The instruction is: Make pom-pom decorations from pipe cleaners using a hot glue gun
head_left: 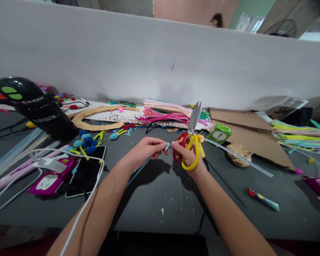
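My left hand (146, 151) is closed, pinching a light blue pipe cleaner (140, 170). One bent end of it shows at the fingertips, and the long tail runs down beside my forearm. My right hand (190, 155) is closed around scissors (194, 119) with red and yellow handles, blades pointing up and away from me. Its thumb and finger meet close to the left fingertips; whether they also touch the pipe cleaner I cannot tell. Behind my hands lies a bundle of pink pipe cleaners (166, 115).
Left: a black bottle (48, 119), a phone (89, 172), a purple pack (53, 177), a white cable and blue pom-poms (89, 142). Farther back is a cardboard ring (86, 119). Right: a green pack (220, 133), a clear stick (242, 159), cardboard (266, 145) and a lighter-like tube (263, 200).
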The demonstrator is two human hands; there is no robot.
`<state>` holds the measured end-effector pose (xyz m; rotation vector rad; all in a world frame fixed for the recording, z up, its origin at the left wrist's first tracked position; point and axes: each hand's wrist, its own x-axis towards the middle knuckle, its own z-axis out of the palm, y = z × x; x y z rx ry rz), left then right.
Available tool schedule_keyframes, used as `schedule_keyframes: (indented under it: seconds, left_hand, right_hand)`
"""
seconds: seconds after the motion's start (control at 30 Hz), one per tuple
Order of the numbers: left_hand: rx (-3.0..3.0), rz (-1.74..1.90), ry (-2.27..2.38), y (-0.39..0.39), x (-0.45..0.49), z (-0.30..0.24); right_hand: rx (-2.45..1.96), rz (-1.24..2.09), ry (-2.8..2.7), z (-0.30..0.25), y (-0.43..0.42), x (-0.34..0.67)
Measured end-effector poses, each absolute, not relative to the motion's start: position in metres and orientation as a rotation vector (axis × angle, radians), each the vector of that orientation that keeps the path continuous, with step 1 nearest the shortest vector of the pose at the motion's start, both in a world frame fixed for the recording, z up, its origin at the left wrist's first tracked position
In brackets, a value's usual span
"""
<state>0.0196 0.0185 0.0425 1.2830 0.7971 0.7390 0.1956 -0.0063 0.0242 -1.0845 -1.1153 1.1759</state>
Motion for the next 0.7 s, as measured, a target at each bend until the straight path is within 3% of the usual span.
schedule_keyframes:
  seconds: [0.7]
  left_hand:
    - [1.365, 0.745, 0.819, 0.015, 0.029, 0.038]
  right_hand:
    - [-1.054, 1.255, -1.138, 0.018, -0.004, 0.199]
